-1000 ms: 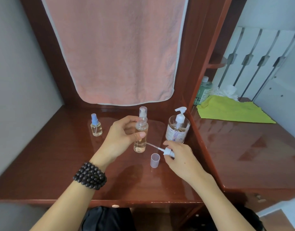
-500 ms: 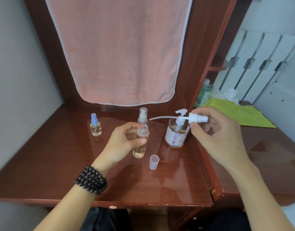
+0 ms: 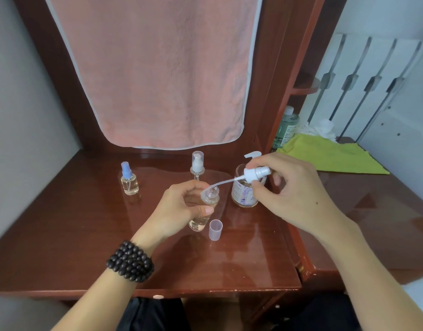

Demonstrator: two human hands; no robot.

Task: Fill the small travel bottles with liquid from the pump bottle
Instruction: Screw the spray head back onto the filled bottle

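My left hand grips an open clear travel bottle that stands on the desk, partly filled with pale liquid. My right hand pinches that bottle's white spray head, held sideways; the tip of its thin dip tube is at the bottle's open neck. Its loose clear cap stands on the desk just right of the bottle. The round pump bottle stands behind, partly hidden by my right hand. A second tall spray bottle and a small blue-topped bottle stand further back.
A pink towel hangs over the back of the red-brown desk. On the right-hand desk lie a green cloth, a green-tinted bottle and white tissue. A wooden upright divides the two desks.
My right hand picked the spray head up from the desk, raised it, then brought its tube tip down and left to the open neck of the bottle that my left hand holds.
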